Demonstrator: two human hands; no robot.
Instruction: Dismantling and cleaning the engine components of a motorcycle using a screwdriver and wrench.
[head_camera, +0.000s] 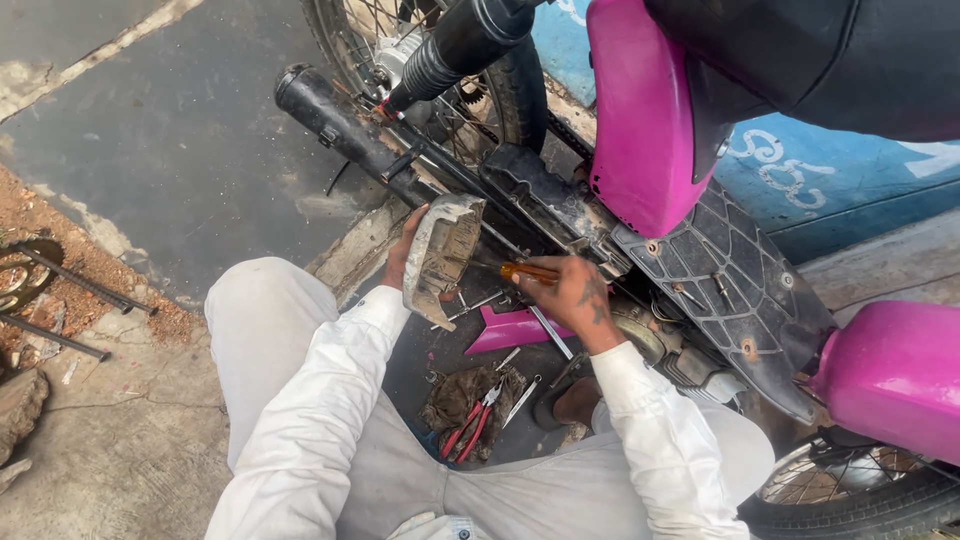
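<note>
A grey, grimy cast-metal engine cover (441, 258) was held tilted w/ its hollow side up, gripped from behind by the left hand (402, 252), fingers clamped on its rim. The right hand (578, 293) was closed round an orange-handled screwdriver (528, 271), its shaft aimed into the cover's inside. Both were held just beside the black chain guard (545, 205) of the magenta motorcycle (645, 120), above the dark pavement (180, 140). Below, by the pavement's kerb edge, red-handled pliers (472, 427) lay on a dirty brown rag (470, 395), near a loose magenta panel (510, 328) and a few spanners. Judged risks: the screwdriver tip could slip on greasy metal & jab the left palm; the cover, held one-handed, could be dropped onto the tools.
</note>
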